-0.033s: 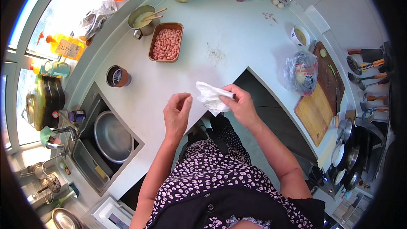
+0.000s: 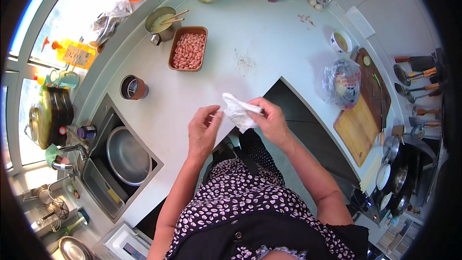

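A crumpled white tissue (image 2: 237,113) hangs over the counter's front edge, pinched by the thumb and fingers of my right hand (image 2: 270,119). My left hand (image 2: 202,127) is just left of it, fingers loosely curved and thumb a little apart. Its fingertips come close to the tissue's left side; whether they touch it is too fine to make out. Beyond my hands, a brown rectangular tub (image 2: 188,49) full of pink peanuts stands on the white counter (image 2: 216,82). Behind the tub is a metal pot (image 2: 161,25) with pale contents and chopsticks.
A brown cup (image 2: 133,87) stands near the sink, which holds a steel basin (image 2: 128,155). Crumbs (image 2: 244,62) lie mid-counter. On the right are a filled plastic bag (image 2: 341,82), a patterned bowl (image 2: 340,41), a wooden cutting board (image 2: 357,130) and a knife (image 2: 383,115).
My left hand has moved slightly right, closer to the tissue. The right hand, still holding the tissue, has shifted a little left.
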The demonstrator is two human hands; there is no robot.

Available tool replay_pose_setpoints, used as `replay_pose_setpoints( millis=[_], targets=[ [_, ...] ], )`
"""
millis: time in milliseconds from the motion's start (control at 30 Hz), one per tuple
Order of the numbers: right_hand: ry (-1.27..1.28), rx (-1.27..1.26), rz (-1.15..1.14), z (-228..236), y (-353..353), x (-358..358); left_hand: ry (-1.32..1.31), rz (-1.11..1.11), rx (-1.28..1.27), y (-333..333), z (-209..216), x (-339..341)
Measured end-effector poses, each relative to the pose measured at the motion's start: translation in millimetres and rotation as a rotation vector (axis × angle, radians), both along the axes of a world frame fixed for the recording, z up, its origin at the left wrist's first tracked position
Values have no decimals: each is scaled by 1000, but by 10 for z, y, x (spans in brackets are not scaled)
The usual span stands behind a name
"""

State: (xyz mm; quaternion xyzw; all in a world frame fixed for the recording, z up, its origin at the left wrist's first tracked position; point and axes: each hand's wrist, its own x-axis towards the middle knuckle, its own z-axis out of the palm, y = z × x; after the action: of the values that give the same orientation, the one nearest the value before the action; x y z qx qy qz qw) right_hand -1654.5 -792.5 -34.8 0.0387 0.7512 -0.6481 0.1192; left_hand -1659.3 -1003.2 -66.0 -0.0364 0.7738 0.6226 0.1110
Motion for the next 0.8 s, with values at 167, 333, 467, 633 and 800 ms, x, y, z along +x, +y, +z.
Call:
replay_pose_setpoints(
  millis=[167, 333, 467, 633, 800],
  targets=[
    [207, 127, 115, -63, -78, -153, -216, -160, 463, 259, 83, -158],
    [33, -24, 4, -364, 148, -305, -241, -41, 548, 507, -132, -213],
    [-128, -171, -158, -335, 171, -322, -64, 44, 361, 764, -357, -340],
    [-328, -502, -311, -566, 263, -491, -23, 115, 129, 1070, -286, -545],
    [190, 300, -311, -932, 1152, -1963, -148, 160, 191, 1002, -384, -551]
  ],
)
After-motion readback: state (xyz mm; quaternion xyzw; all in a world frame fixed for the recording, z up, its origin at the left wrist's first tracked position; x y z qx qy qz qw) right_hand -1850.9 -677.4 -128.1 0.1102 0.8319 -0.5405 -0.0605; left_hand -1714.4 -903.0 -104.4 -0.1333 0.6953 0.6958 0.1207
